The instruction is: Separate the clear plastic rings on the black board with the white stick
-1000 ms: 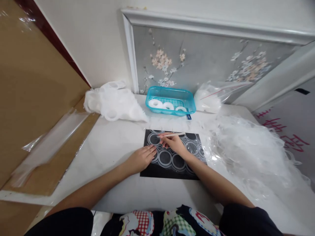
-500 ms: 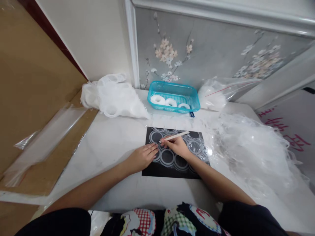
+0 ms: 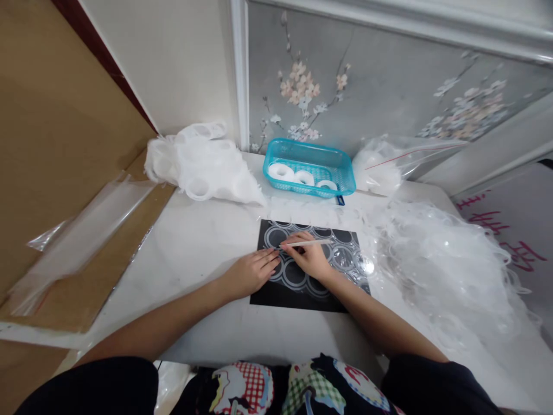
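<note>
My right hand [image 3: 307, 257] pinches a slim white-handled tool [image 3: 306, 243] with a thin dark tip; its exact kind is too small to tell. The tip points left, close to the fingertips of my left hand [image 3: 253, 273]. Those fingers lie stretched out flat on the left part of a clear plastic sheet [image 3: 343, 257] marked with rows of pale rings. Beneath the sheet is a black rectangular mat [image 3: 283, 298]. My right hand covers some of the rings.
Behind the mat stands a blue plastic basket [image 3: 309, 147] with white rings in it. A white ring-cut heap [image 3: 216, 167] lies back left, a zip bag [image 3: 382, 170] back right. A tangled pile of clear plastic scraps [image 3: 449, 265] covers the right side. Cardboard [image 3: 82, 288] borders the left.
The tool has tipped to a flatter angle, and my right hand has turned slightly with it. My left hand keeps its place on the sheet. The whole view has shifted a little.
</note>
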Tool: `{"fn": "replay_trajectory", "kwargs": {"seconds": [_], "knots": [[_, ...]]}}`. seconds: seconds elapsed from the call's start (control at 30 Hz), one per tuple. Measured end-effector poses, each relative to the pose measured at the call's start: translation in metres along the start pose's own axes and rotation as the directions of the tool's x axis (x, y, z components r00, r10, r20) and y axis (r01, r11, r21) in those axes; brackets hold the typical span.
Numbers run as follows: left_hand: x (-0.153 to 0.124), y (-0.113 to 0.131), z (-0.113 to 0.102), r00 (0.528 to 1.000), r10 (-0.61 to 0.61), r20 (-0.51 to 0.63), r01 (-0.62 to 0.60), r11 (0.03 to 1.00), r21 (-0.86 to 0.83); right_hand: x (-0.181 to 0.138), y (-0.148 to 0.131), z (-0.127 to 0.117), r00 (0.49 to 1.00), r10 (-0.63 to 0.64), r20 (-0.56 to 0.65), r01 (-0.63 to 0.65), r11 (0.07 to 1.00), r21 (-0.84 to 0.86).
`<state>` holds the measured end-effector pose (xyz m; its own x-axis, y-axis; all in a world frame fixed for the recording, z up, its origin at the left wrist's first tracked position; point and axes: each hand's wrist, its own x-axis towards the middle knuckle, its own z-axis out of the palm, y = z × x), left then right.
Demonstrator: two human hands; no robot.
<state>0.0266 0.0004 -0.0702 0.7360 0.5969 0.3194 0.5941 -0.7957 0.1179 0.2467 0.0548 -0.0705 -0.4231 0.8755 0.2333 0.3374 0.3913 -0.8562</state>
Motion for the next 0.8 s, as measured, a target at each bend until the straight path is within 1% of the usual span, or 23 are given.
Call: {"fn": "replay_trajectory", "kwargs": {"seconds": [0.03, 0.07, 0.1, 0.13, 0.2, 0.23, 0.27, 0.3, 0.33, 0.37, 0.4, 0.43, 0.47, 0.5, 0.53, 0.57, 0.6, 0.63, 0.67, 0.73, 0.8], "knots": [[0.0, 0.0, 0.0, 1.0, -0.002, 0.003, 0.002, 1.0, -0.005, -0.003, 0.0, 0.001, 0.995, -0.102, 0.023, 0.104, 0.99, -0.101], [0.0, 0.0, 0.0, 1.0, -0.003, 0.008, 0.003, 1.0, -0.011, -0.007, 0.0, 0.003, 0.979, -0.193, 0.061, 0.201, 0.958, -0.204], [0.0, 0.001, 0.0, 1.0, -0.004, 0.013, 0.004, 1.0, -0.018, -0.01, 0.001, 0.005, 0.959, -0.26, 0.109, 0.281, 0.913, -0.296], [0.0, 0.001, 0.0, 1.0, -0.003, 0.018, 0.004, 1.0, -0.027, -0.012, 0.003, 0.007, 0.942, -0.299, 0.155, 0.336, 0.867, -0.369], [-0.001, 0.001, 0.001, 1.0, -0.004, 0.026, 0.005, 0.999, -0.047, -0.01, 0.005, 0.007, 0.917, -0.327, 0.229, 0.399, 0.779, -0.483], [-0.002, 0.0, 0.002, 1.0, -0.004, 0.028, 0.006, 0.998, -0.057, -0.005, 0.007, 0.004, 0.913, -0.33, 0.239, 0.407, 0.749, -0.522], [-0.002, 0.0, 0.002, 1.0, -0.006, 0.028, 0.008, 0.998, -0.065, 0.001, 0.008, -0.002, 0.92, -0.332, 0.208, 0.39, 0.735, -0.554], [-0.003, -0.001, 0.002, 1.0, -0.009, 0.026, 0.011, 0.997, -0.071, 0.009, 0.008, -0.011, 0.937, -0.334, 0.105, 0.33, 0.74, -0.586], [-0.003, -0.002, 0.002, 1.0, -0.014, 0.021, 0.015, 0.997, -0.076, 0.016, 0.008, -0.022, 0.942, -0.331, -0.061, 0.229, 0.763, -0.605], [-0.003, -0.003, 0.001, 1.0, -0.017, 0.014, 0.019, 0.997, -0.081, 0.022, 0.008, -0.033, 0.909, -0.317, -0.27, 0.102, 0.799, -0.593], [-0.003, -0.004, 0.0, 1.0, -0.02, 0.006, 0.021, 0.996, -0.086, 0.025, 0.007, -0.043, 0.838, -0.284, -0.467, -0.019, 0.839, -0.544], [-0.002, -0.004, -0.001, 1.0, -0.021, -0.003, 0.021, 0.996, -0.091, 0.023, 0.006, -0.051, 0.788, -0.242, -0.566, -0.083, 0.869, -0.488], [-0.001, -0.004, -0.003, 1.0, -0.02, -0.014, 0.018, 0.995, -0.096, 0.018, 0.006, -0.057, 0.799, -0.201, -0.566, -0.093, 0.89, -0.447], [0.001, -0.004, -0.004, 1.0, -0.015, -0.025, 0.012, 0.995, -0.1, 0.009, 0.005, -0.059, 0.847, -0.155, -0.509, -0.076, 0.911, -0.405], [0.003, -0.003, -0.004, 0.999, -0.008, -0.035, 0.004, 0.995, -0.103, -0.002, 0.005, -0.057, 0.91, -0.112, -0.4, -0.044, 0.932, -0.36], [0.006, -0.001, -0.004, 0.999, 0.004, -0.042, -0.009, 0.994, -0.106, -0.013, 0.005, -0.053, 0.954, -0.067, -0.292, -0.026, 0.952, -0.304], [0.009, 0.001, -0.003, 0.999, 0.02, -0.042, -0.025, 0.994, -0.107, -0.023, 0.006, -0.048, 0.976, -0.023, -0.217, -0.032, 0.969, -0.247], [0.011, 0.003, -0.002, 0.999, 0.038, -0.029, -0.041, 0.994, -0.105, -0.032, 0.007, -0.042, 0.984, 0.018, -0.18, -0.055, 0.978, -0.199], [0.014, 0.005, 0.001, 0.998, 0.055, -0.005, -0.055, 0.993, -0.103, -0.038, 0.008, -0.037, 0.985, 0.051, -0.167, -0.08, 0.982, -0.171], [0.018, 0.009, 0.006, 0.996, 0.077, 0.053, -0.072, 0.993, -0.099, -0.044, 0.01, -0.03, 0.984, 0.089, -0.152, -0.114, 0.979, -0.166], [0.019, 0.012, 0.011, 0.992, 0.08, 0.094, -0.071, 0.993, -0.1, -0.042, 0.01, -0.029, 0.987, 0.105, -0.123, -0.126, 0.976, -0.176]]}}
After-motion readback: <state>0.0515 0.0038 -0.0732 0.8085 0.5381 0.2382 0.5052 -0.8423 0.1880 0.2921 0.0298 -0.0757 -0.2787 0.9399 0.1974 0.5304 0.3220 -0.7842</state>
